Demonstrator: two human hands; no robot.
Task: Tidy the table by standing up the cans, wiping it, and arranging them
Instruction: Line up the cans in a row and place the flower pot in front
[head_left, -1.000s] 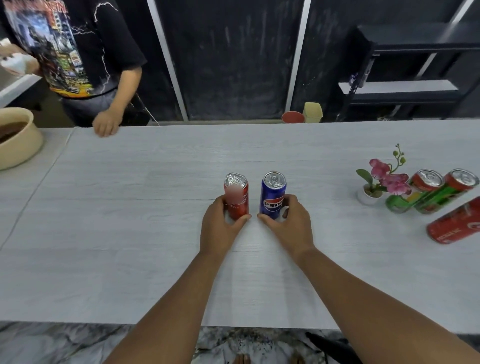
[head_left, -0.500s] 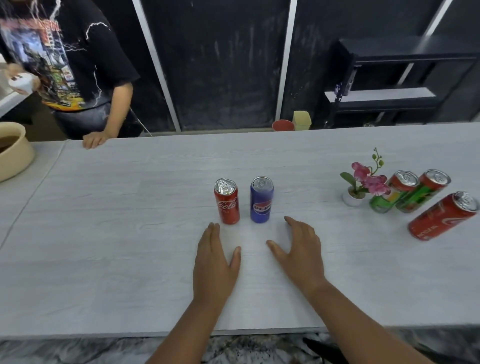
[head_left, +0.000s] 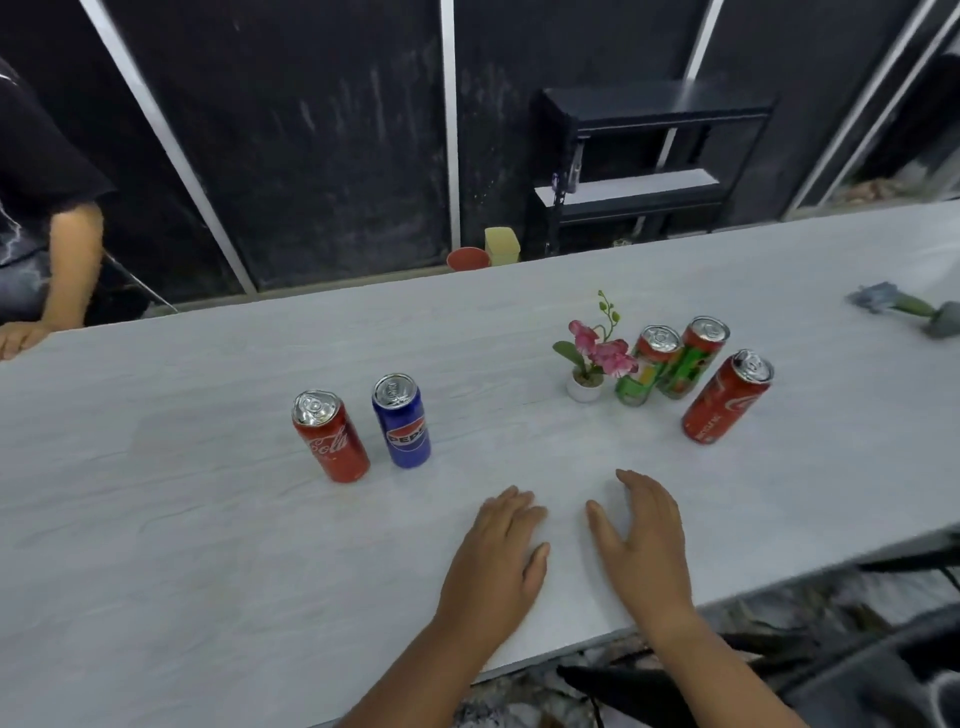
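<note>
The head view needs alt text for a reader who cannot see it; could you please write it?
Two empty hands, left and right, rest open on a pale table behind five upright cans: a red cola can beside a blue Pepsi can, three more by a potted orchid.

Red Coca-Cola can upright on pale grey wood-grain table, silver lid up, just beside blue Pepsi can, also upright, small gap between the two

Further right, two green-and-red cans standing close together, touching or nearly so, silver tops up; printed design too blurred to read

Second red Coca-Cola can near front-right of that pair, apart from it, apparently upright though leaning in the wide-angle view

Grey-and-green cloth bunched near far right table edge, well apart from all cans
</note>
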